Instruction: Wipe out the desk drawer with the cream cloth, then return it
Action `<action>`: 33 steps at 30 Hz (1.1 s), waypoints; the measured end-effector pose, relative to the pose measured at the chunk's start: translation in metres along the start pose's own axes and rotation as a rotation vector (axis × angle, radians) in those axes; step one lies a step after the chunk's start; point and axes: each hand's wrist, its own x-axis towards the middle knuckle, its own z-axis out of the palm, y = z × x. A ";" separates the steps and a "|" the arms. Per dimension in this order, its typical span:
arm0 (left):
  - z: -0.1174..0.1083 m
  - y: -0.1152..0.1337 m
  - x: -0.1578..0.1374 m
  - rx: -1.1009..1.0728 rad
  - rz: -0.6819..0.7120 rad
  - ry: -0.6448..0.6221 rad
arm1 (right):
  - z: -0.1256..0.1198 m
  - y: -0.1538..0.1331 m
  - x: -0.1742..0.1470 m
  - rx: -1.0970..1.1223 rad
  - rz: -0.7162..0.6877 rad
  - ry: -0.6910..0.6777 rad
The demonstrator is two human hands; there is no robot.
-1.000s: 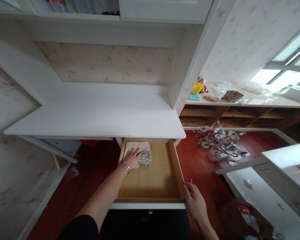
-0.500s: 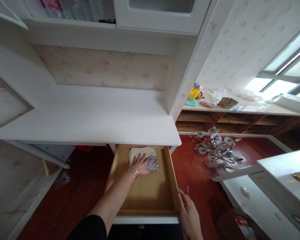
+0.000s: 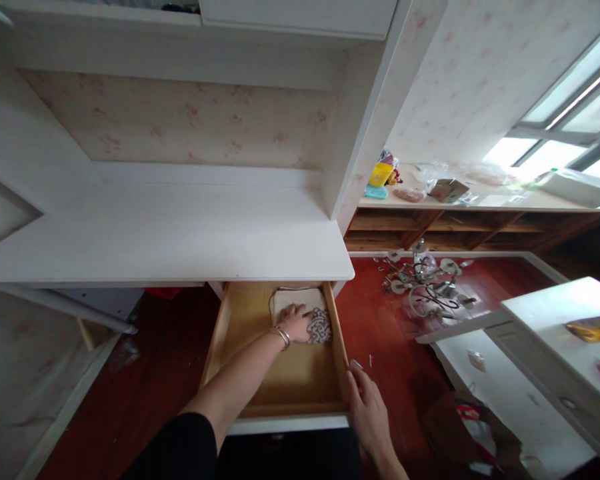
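A folded beige cloth (image 3: 285,300) with a dark-patterned corner lies in the pulled-out wooden drawer (image 3: 260,393), toward its back right. My left hand (image 3: 296,323), with bracelets at the wrist, presses down on this cloth and holds it against the drawer bottom. The patterned part (image 3: 321,325) shows to the right of the fingers. At the drawer's front right corner, my right hand (image 3: 366,400) grips the side wall from outside; some fingers are hidden.
Above the drawer stretches a white desk top (image 3: 205,240) under a hutch. On the red floor to the right lies a chandelier (image 3: 430,280). A white cabinet (image 3: 555,333) and an open bag (image 3: 473,433) are near my right side. Assorted items lie on the low shelf unit (image 3: 495,193).
My left hand has slid the cloth to the right, toward the drawer's right wall. My right hand stays at the drawer corner. The view has shifted slightly.
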 end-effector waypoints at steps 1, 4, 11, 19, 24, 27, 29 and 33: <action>0.002 0.003 -0.007 0.013 0.017 0.010 | 0.000 0.000 0.000 0.010 0.002 -0.008; 0.010 0.015 -0.029 0.035 0.071 0.014 | 0.000 -0.001 0.000 0.023 -0.002 -0.015; 0.043 0.043 -0.071 0.137 0.167 0.010 | -0.001 -0.006 0.000 -0.007 -0.033 0.002; 0.050 0.043 -0.097 0.226 0.111 0.051 | -0.001 -0.009 0.000 -0.030 -0.022 -0.002; 0.048 0.021 -0.115 0.217 0.032 0.058 | -0.001 -0.008 0.000 -0.014 -0.025 -0.003; 0.050 0.001 -0.127 0.227 -0.049 0.025 | -0.001 -0.007 -0.001 -0.017 -0.037 -0.003; 0.052 -0.014 -0.136 0.266 -0.094 0.013 | -0.001 -0.007 -0.001 -0.020 -0.033 -0.003; 0.051 -0.045 -0.152 0.276 -0.110 0.015 | -0.002 -0.008 -0.001 -0.010 -0.017 -0.010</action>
